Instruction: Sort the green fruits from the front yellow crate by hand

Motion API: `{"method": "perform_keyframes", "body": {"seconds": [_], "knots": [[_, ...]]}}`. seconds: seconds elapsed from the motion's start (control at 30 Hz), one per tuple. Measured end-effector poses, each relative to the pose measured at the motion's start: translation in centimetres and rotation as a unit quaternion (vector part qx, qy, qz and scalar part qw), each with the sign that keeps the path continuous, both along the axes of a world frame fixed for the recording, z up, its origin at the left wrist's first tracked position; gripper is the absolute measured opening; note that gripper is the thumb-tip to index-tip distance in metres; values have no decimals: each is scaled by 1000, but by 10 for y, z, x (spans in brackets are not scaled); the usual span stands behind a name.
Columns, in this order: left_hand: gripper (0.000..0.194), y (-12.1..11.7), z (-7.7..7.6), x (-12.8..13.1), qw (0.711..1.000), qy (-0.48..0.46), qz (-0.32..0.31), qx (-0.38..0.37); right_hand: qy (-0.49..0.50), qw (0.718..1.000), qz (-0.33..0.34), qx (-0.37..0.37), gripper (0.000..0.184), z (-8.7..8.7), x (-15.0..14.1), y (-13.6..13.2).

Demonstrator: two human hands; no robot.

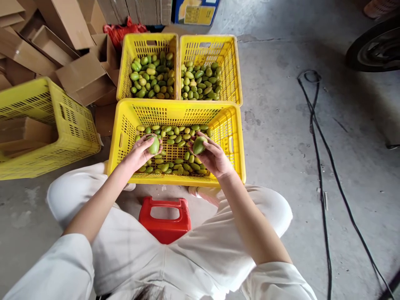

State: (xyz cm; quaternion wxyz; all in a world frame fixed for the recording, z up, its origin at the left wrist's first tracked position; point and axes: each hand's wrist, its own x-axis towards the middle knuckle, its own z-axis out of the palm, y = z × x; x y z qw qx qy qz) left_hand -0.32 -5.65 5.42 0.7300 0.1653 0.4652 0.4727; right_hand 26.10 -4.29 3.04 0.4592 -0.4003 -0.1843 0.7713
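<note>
Green fruits [153, 146] are over the front yellow crate [175, 179], one pinched in the left hand [141, 150], one in the right hand [216, 159], neither hand nearer, long axes unclear.

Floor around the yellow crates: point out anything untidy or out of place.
Black cable trails loose across the floor at right; cardboard boxes lie jumbled at odd angles, upper left. I see no fruit spilled outside the crates.

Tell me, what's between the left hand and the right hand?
In the head view, small greenish fruits in the front yellow crate show between the left hand and right hand.
</note>
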Motion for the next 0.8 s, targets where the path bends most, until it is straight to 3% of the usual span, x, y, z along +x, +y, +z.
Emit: {"method": "perform_keyframes", "body": {"seconds": [0.13,0.3,0.47,0.57,0.7,0.8], "knots": [[33,-3,-8,-1,999,9,-41,-22,-21,999,20,-23,37,-4,-5,-5],[21,-11,-23,13,981,72,-93,-154,-52,992,87,-76,44,-20,-13,-13],[42,-15,-25,24,968,64,-112,-214,-98,975,136,-146,43,-30,-20,-22],[45,-14,-21,24,971,30,-95,-217,-94,975,86,-183,33,-35,-19,-22],[38,-7,-18,18,966,-7,-7,-259,-89,965,-30,-247,16,-43,-6,-17],[31,-4,-17,11,957,-22,43,-287,-104,960,-39,-255,20,-45,4,-2]]}}
